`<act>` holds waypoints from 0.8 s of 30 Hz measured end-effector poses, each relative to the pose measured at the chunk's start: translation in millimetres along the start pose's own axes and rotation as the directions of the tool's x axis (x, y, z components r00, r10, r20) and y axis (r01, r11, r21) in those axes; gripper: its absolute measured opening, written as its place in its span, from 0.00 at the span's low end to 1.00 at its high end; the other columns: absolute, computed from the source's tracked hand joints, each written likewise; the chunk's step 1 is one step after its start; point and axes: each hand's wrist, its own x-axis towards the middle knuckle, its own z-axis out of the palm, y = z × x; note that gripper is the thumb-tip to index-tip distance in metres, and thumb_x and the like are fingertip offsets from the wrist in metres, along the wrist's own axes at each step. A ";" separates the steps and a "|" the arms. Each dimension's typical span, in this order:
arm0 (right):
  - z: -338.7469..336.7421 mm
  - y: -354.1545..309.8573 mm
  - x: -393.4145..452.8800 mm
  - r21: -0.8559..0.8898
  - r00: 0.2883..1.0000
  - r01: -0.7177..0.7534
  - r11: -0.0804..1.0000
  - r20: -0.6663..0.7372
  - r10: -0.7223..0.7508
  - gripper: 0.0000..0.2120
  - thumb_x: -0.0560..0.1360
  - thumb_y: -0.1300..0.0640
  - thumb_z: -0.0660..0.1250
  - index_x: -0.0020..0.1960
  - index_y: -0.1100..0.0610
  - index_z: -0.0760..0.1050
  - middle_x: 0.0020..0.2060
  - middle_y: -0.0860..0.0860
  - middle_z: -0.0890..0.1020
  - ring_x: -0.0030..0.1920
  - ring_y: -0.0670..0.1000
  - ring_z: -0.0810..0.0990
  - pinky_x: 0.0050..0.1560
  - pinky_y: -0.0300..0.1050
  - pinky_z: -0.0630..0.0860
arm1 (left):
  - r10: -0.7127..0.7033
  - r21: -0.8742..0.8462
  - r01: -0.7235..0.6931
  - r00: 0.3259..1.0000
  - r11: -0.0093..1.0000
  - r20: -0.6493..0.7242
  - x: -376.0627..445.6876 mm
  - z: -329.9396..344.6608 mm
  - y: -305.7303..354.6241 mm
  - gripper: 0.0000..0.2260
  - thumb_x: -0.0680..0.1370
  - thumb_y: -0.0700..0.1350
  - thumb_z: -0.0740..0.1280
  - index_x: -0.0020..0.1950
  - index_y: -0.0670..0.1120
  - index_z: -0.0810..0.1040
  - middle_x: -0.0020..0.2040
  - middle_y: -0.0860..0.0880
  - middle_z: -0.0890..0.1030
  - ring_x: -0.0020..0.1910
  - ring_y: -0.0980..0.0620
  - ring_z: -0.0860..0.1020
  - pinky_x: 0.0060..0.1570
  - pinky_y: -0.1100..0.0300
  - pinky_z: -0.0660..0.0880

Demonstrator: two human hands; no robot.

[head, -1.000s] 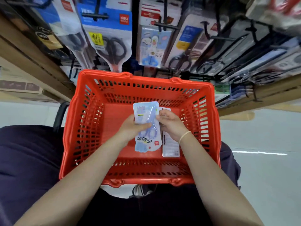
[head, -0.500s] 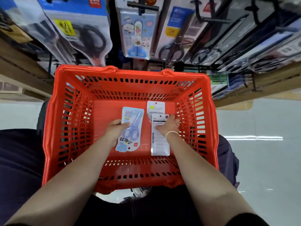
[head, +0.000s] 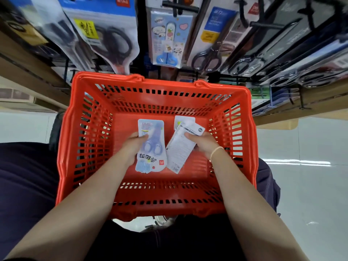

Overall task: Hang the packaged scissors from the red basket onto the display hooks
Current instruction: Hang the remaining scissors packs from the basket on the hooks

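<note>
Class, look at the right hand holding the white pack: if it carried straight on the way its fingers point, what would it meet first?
The right hand points left across the red basket, so it would probably meet the blue scissors pack in the left hand first; depth is unclear.

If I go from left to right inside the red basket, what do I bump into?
Left hand → blue scissors pack that it holds → white pack showing its printed back → right hand holding that one. A third pack peeks out behind, so I leave it out.

Bright even light; glare streak on floor (head: 297,162); wide-angle bending at edges; hanging packs (head: 105,34) motion-blurred.
</note>
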 end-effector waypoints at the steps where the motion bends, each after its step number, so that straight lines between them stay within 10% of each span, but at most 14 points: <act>1: -1.8 -10.4 -10.2 0.020 0.999 0.038 0.999 0.018 -0.038 0.03 0.76 0.59 0.73 0.49 0.53 0.81 0.46 0.52 0.85 0.45 0.51 0.83 0.41 0.45 0.76 | 0.025 -0.001 -0.025 0.999 1.000 0.028 -4.5 0.0 7.3 0.13 0.81 0.43 0.68 0.66 0.45 0.79 0.59 0.42 0.84 0.59 0.39 0.82 0.63 0.40 0.77; 13: 27.6 -82.8 -122.7 0.161 0.926 0.370 0.915 0.010 -0.377 0.10 0.82 0.52 0.66 0.50 0.56 0.83 0.47 0.52 0.88 0.48 0.52 0.86 0.54 0.51 0.80 | 0.396 -0.002 -0.419 0.856 0.908 0.331 -137.9 13.8 63.7 0.18 0.77 0.40 0.74 0.65 0.48 0.77 0.57 0.50 0.86 0.56 0.48 0.84 0.57 0.52 0.80; 20: 50.6 -93.8 -185.2 -0.011 0.846 0.522 0.853 0.133 -0.516 0.11 0.77 0.60 0.72 0.57 0.61 0.74 0.35 0.53 0.79 0.26 0.43 0.75 0.26 0.39 0.70 | 0.591 -0.168 -0.574 0.803 0.801 0.074 -183.7 5.6 67.6 0.18 0.74 0.35 0.76 0.62 0.44 0.78 0.55 0.45 0.87 0.54 0.42 0.85 0.52 0.46 0.83; 24: 54.4 -87.3 -209.2 -0.022 0.818 0.563 0.826 0.158 -0.553 0.05 0.77 0.62 0.72 0.49 0.61 0.76 0.35 0.57 0.79 0.30 0.48 0.76 0.31 0.41 0.71 | 0.643 -0.170 -0.627 0.763 0.760 0.060 -203.1 -12.9 68.5 0.18 0.74 0.43 0.77 0.63 0.44 0.79 0.57 0.45 0.86 0.56 0.41 0.85 0.58 0.40 0.80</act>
